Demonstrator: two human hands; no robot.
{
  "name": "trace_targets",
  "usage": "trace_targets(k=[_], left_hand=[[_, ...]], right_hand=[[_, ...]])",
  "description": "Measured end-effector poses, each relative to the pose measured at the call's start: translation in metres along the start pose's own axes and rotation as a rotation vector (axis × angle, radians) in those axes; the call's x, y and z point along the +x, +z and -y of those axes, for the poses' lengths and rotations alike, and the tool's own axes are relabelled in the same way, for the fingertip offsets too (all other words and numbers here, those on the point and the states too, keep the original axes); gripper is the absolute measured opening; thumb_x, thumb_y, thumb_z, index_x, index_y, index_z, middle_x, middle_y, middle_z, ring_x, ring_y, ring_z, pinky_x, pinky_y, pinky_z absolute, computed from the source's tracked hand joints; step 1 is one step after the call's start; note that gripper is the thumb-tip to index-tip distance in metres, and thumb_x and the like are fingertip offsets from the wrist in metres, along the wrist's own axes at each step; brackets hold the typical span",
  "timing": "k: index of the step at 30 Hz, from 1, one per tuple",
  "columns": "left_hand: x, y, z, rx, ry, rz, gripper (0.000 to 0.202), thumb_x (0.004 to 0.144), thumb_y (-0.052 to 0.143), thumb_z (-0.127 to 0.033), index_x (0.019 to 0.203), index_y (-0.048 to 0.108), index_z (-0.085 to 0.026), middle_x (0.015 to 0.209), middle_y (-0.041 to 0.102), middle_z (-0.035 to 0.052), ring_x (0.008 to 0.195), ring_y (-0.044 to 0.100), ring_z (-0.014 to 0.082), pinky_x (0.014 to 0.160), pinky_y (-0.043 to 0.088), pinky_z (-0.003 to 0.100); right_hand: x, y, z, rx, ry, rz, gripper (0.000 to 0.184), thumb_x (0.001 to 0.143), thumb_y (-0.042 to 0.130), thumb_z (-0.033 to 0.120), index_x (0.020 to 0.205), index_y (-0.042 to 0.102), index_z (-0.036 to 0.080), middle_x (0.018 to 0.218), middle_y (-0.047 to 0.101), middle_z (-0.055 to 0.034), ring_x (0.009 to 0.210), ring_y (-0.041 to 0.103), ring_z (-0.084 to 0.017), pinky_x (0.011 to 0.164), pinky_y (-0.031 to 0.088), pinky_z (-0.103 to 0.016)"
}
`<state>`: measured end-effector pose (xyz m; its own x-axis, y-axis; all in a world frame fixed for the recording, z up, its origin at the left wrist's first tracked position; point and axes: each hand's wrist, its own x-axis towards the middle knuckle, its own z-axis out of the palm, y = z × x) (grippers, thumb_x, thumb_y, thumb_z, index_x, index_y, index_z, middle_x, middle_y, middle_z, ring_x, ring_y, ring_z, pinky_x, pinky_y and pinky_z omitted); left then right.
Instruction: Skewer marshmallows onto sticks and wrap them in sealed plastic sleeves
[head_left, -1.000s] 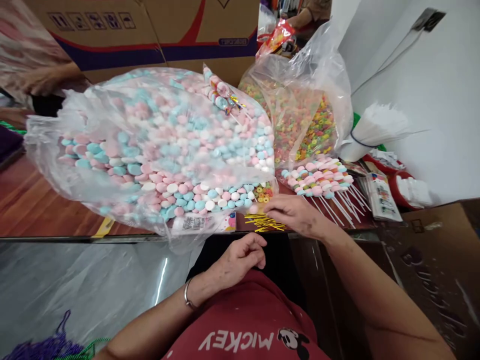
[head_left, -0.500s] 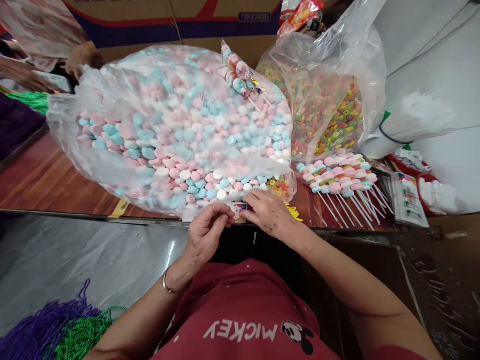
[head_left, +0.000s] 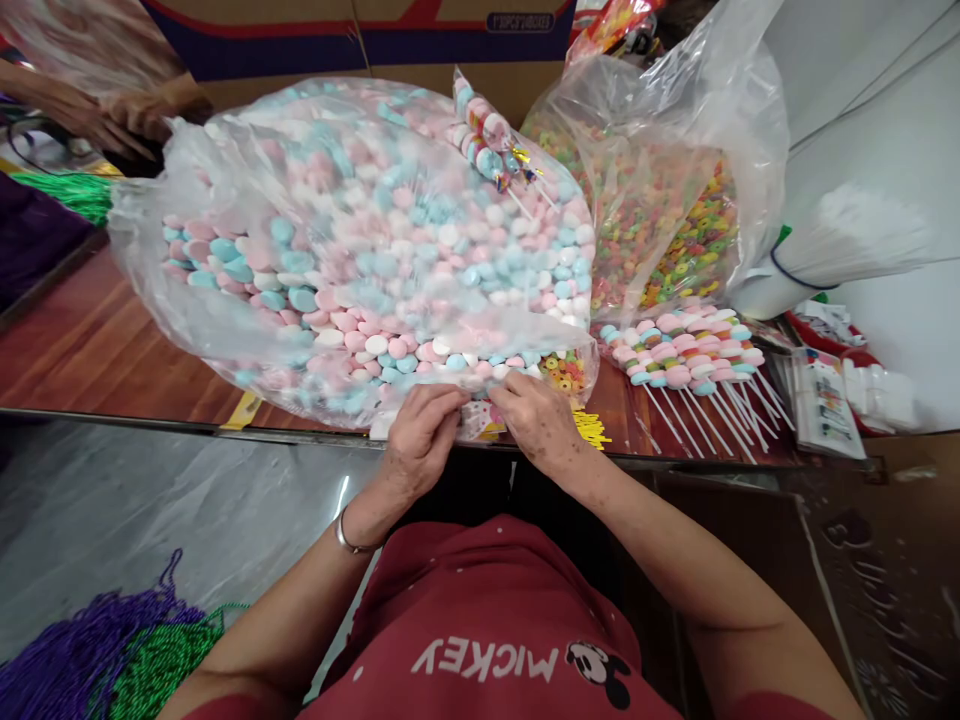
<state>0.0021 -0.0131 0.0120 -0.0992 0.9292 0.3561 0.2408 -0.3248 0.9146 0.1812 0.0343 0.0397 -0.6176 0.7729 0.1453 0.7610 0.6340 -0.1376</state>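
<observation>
1. We are wearing a red shirt (head_left: 487, 610), nearest of all.
2. We are holding our left hand (head_left: 422, 432) and right hand (head_left: 538, 425) near the surface's (head_left: 112, 340) front edge, fingers bent inward and nearly closed; we cannot tell what either is gripping.
3. A printed packet (head_left: 474, 423), partly hidden, is showing between our hands.
4. Yellow ties (head_left: 592, 428) are lying just right of our right hand; skewered sweets (head_left: 686, 350) are resting farther right, sticks pointing toward us.
5. Beyond, we are facing a clear bag of pastel sweets (head_left: 375, 230), wrapped sticks (head_left: 484, 130) lying on top.
</observation>
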Motion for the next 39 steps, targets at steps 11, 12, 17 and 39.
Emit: trace_targets(k=[11, 12, 17, 39], left_hand=[[0.025, 0.013, -0.021, 0.197, 0.165, 0.243, 0.009, 0.083, 0.069, -0.024, 0.075, 0.068, -0.023, 0.073, 0.064, 0.004, 0.075, 0.052, 0.0221, 0.076, 0.034, 0.035], [0.026, 0.013, -0.027, 0.143, 0.117, 0.293, 0.01, 0.084, 0.068, -0.024, 0.075, 0.066, -0.022, 0.072, 0.063, 0.0028, 0.072, 0.051, 0.0201, 0.073, 0.036, 0.033], [0.025, 0.016, -0.054, 0.042, -0.122, 0.619, 0.006, 0.088, 0.061, -0.022, 0.082, 0.059, -0.019, 0.075, 0.062, -0.0017, 0.067, 0.054, 0.0134, 0.062, 0.039, 0.024], [-0.008, 0.055, -0.041, -0.163, -0.223, 0.62, 0.024, 0.09, 0.057, -0.033, 0.073, 0.061, -0.016, 0.065, 0.06, -0.0011, 0.06, 0.052, 0.0109, 0.058, 0.042, 0.021]], right_hand=[[-0.023, -0.016, -0.024, 0.664, 0.005, -0.285, 0.013, 0.097, 0.048, 0.023, 0.093, 0.06, 0.018, 0.088, 0.062, -0.0046, 0.083, 0.06, -0.018, 0.077, 0.048, -0.03], [-0.027, -0.02, -0.026, 0.695, 0.008, -0.262, 0.011, 0.097, 0.05, 0.024, 0.094, 0.06, 0.019, 0.088, 0.063, -0.0039, 0.082, 0.06, -0.017, 0.076, 0.048, -0.03], [-0.052, -0.035, -0.03, 0.646, -0.088, -0.248, 0.02, 0.101, 0.05, 0.028, 0.09, 0.065, 0.019, 0.082, 0.067, -0.0034, 0.081, 0.058, -0.018, 0.076, 0.047, -0.031], [-0.104, -0.044, -0.029, 0.434, -0.018, -0.466, 0.038, 0.106, 0.038, 0.034, 0.074, 0.052, 0.02, 0.066, 0.055, -0.0001, 0.062, 0.049, -0.014, 0.06, 0.039, -0.027]])
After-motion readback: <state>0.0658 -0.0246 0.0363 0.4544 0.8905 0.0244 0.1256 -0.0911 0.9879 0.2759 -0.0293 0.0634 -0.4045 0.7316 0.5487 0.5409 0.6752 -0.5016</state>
